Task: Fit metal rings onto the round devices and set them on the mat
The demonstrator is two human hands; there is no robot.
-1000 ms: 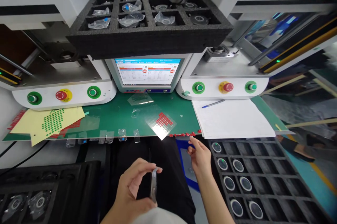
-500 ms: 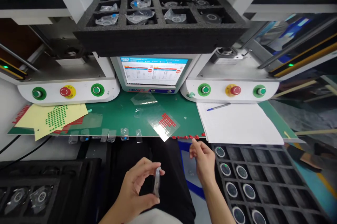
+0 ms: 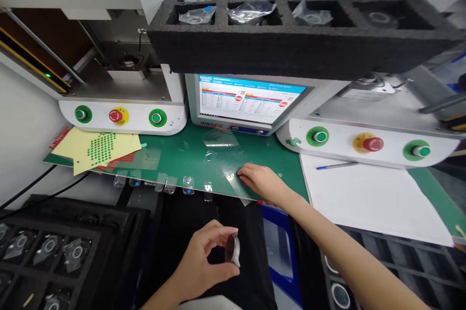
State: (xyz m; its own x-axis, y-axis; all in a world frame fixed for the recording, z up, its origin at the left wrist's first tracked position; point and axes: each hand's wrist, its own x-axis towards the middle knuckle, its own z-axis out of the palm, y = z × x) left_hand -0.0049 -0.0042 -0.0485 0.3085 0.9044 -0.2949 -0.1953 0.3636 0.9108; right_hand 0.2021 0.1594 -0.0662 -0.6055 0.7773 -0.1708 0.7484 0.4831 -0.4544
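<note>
Right hand (image 3: pixel 260 180) now flat on clear film (image 3: pixel 227 167); left hand (image 3: pixel 204 264) pinching upright disc (image 3: pixel 233 250).

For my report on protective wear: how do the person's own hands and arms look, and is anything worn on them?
Both are bare: the left hand and right hand wear no gloves, rings or watch that I can see. The right forearm has no sleeve. Nails look short and unpainted.

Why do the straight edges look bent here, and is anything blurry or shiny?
Head view: the wide lens bows the black foam tray and the green mat; the picture's corners smear; the clear plastic film under the right hand glints; the small round disc in the left hand is fairly sharp.
</note>
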